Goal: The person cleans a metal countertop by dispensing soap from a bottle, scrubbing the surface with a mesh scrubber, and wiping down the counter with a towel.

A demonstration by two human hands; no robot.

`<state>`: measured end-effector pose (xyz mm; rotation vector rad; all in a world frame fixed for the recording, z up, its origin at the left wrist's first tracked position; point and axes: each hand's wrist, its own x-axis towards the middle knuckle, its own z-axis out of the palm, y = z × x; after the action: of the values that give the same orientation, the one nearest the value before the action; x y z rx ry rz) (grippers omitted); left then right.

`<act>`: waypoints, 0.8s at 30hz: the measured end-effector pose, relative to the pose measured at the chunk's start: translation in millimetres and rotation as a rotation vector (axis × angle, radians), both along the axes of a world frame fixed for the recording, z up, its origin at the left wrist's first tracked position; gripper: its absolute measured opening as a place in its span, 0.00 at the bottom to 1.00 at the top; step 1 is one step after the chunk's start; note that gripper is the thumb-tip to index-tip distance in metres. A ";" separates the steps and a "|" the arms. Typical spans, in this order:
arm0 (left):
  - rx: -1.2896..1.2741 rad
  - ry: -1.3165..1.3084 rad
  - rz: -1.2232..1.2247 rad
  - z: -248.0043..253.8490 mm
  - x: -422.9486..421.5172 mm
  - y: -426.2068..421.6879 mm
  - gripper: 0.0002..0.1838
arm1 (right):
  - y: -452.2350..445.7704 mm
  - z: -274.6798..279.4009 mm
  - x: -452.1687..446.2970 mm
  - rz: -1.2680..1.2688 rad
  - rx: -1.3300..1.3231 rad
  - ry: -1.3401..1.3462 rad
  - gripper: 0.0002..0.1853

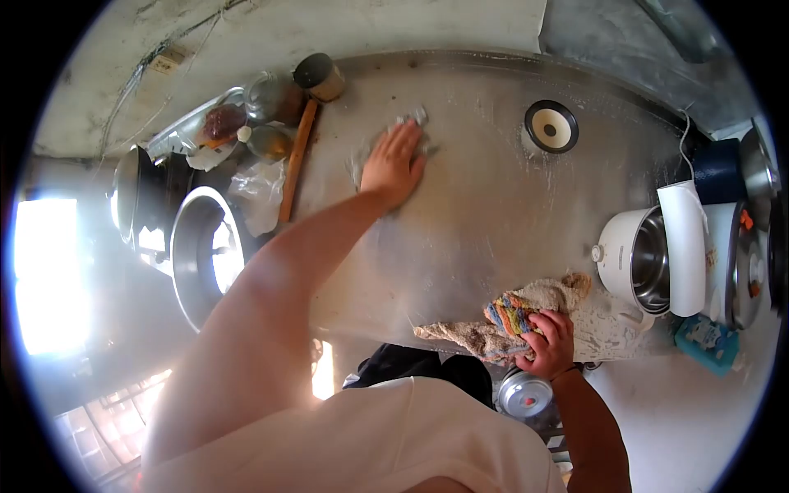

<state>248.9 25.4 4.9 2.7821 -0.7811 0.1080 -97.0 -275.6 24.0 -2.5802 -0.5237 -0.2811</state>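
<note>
- Striped cloth (511,317): bunched at the near edge of the bench (468,222), gripped in the right hand (551,345).
- Left hand (391,168): palm down, fingers extended.

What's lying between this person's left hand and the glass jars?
In the head view, a brown wooden strip lies between the left hand and the glass jars, with a stretch of metal tabletop from strip to hand.
</note>
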 end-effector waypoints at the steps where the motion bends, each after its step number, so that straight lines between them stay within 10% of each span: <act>1: 0.007 -0.007 -0.011 3.7 -10.9 3.6 0.28 | 0.8 -0.7 0.1 -0.001 -0.003 0.002 0.17; 19: -0.046 -0.066 -0.168 8.7 16.7 24.2 0.24 | 0.6 -2.7 0.2 -0.021 -0.027 -0.004 0.18; 24: -0.015 -0.161 0.284 -8.6 117.8 -10.0 0.24 | 0.8 0.3 -0.1 -0.009 -0.007 0.006 0.20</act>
<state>366.8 15.5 -3.8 2.8789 -0.4107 0.3908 -97.1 -274.8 24.3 -2.5901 -0.5115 -0.2749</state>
